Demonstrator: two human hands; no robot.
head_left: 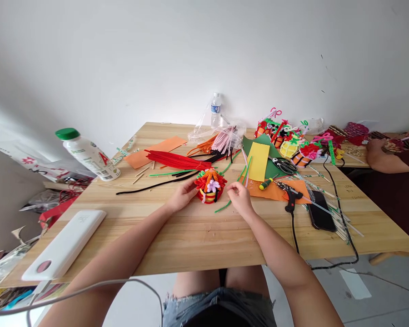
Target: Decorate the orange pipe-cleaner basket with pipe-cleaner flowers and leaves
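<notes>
A small basket of pipe-cleaner flowers (210, 196), red, orange and lilac over a yellow and red striped body, sits upright on the table. My left hand (183, 196) grips its left side, the fingertips partly hidden behind it. Just to the right of the basket, my right hand (241, 198) is closed in a pinch; anything between the fingertips is too small to make out. Beside that hand lies a green pipe cleaner (223, 208). Behind the basket rests a bundle of red pipe cleaners (177, 160), with a long black pipe cleaner (146, 185) to its left.
A glue gun (291, 195), screwdriver (266, 184), scissors (284, 165) and phone (320, 211) lie right. Several finished flower baskets (303, 154) stand behind them. A white bottle (88, 156) and power bank (64, 245) are left. A co-worker's arm (385, 159) is far right.
</notes>
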